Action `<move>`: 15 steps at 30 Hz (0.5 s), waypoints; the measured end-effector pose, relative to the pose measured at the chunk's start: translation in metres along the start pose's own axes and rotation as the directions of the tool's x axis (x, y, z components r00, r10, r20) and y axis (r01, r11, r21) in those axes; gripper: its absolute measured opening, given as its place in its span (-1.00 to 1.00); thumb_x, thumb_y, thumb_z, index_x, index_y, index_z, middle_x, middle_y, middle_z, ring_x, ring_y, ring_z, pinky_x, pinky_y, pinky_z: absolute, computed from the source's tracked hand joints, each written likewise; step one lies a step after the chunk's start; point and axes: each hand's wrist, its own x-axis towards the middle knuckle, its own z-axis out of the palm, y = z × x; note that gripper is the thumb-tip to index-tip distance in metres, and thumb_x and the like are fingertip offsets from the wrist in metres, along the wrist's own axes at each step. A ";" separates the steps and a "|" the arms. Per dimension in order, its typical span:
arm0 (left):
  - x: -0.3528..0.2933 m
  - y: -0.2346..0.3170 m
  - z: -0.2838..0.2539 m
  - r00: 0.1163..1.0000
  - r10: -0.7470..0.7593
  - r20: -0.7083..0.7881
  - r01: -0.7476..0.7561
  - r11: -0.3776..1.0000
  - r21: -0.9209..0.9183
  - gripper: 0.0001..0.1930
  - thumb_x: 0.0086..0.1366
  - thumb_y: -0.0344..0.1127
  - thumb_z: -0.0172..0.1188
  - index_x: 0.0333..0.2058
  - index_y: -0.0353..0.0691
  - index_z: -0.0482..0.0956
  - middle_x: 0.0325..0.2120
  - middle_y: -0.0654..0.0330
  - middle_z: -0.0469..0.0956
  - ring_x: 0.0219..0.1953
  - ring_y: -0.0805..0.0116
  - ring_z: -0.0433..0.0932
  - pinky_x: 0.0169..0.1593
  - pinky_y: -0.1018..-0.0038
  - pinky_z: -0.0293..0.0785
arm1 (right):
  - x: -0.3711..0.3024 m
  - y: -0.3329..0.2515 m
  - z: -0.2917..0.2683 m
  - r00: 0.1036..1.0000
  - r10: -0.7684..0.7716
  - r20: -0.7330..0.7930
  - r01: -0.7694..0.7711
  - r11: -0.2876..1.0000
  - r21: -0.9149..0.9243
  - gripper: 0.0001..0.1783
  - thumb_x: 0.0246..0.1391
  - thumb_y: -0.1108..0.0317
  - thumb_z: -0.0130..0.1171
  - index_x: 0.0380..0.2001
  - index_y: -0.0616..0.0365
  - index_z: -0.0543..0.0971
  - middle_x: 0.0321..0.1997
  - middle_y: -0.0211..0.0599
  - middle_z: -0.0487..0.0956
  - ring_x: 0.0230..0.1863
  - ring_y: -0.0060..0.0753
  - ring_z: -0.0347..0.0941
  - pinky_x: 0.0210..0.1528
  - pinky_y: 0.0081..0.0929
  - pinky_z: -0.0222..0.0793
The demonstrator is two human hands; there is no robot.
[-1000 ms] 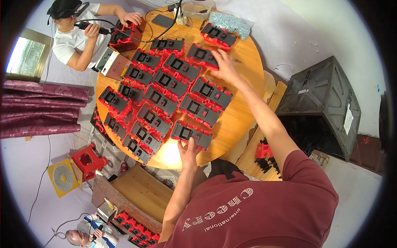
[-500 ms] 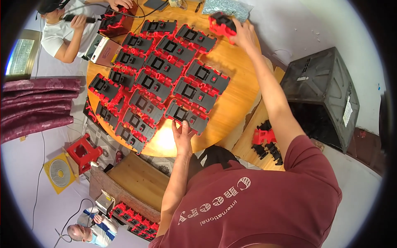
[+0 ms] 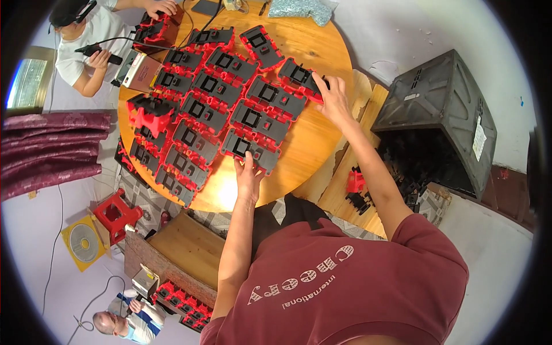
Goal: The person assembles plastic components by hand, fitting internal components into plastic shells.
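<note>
On a round wooden table (image 3: pixel 313 155), several red plastic frames with flat black panels lie in slanting rows. My right hand (image 3: pixel 335 102) is closed on the right end of one red-and-black plastic frame (image 3: pixel 297 75) at the right side of the rows. That frame sits at or just above the tabletop, tilted slightly. My left hand (image 3: pixel 248 183) grips the near edge of the closest red-and-black frame (image 3: pixel 250 150), one finger on its black panel. The undersides of both frames are hidden.
A large dark crate (image 3: pixel 443 109) lies open at the right, black parts inside. A red piece (image 3: pixel 356 181) rests on a wooden board. One person (image 3: pixel 92 49) works at the far left; another (image 3: pixel 129 316) sits lower left. A bubble-wrap bag (image 3: pixel 300 8) lies at the back.
My right hand has brought its frame nearer and lower, beside the rows. At the table's left, one frame now stands tipped up. My left hand stays on the near frame.
</note>
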 end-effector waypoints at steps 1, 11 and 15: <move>0.000 0.000 0.000 1.000 0.005 0.003 -0.005 1.000 0.025 -0.26 0.36 0.07 0.13 0.33 0.00 -0.06 0.21 0.05 0.24 0.10 0.09 0.41 0.03 0.02 0.44 | 0.001 -0.002 -0.005 0.998 -0.038 0.045 0.041 0.998 -0.053 -0.08 -0.33 0.50 0.43 0.23 -0.13 0.37 0.08 -0.20 0.36 0.16 -0.02 0.25 0.13 -0.14 0.39; 0.000 0.007 0.012 0.997 -0.080 -0.004 0.080 0.997 0.002 -0.23 0.22 0.21 0.24 0.25 0.08 0.08 0.12 0.10 0.31 0.07 0.01 0.40 -0.04 -0.02 0.46 | -0.006 -0.061 0.007 0.984 -0.050 0.174 0.010 0.975 0.221 -0.23 -0.07 0.09 0.39 0.19 0.12 0.37 0.06 -0.11 0.38 0.09 0.01 0.30 0.12 -0.18 0.32; -0.005 0.002 -0.005 1.000 -0.024 0.005 0.024 1.000 -0.006 -0.17 0.16 0.11 0.36 0.23 0.06 0.03 0.16 0.09 0.29 0.11 0.05 0.39 -0.04 -0.04 0.45 | -0.020 -0.064 0.007 0.946 -0.002 0.323 -0.057 0.983 0.175 -0.11 -0.17 0.11 0.44 0.26 0.06 0.33 0.12 -0.12 0.35 0.12 0.03 0.24 0.17 -0.16 0.27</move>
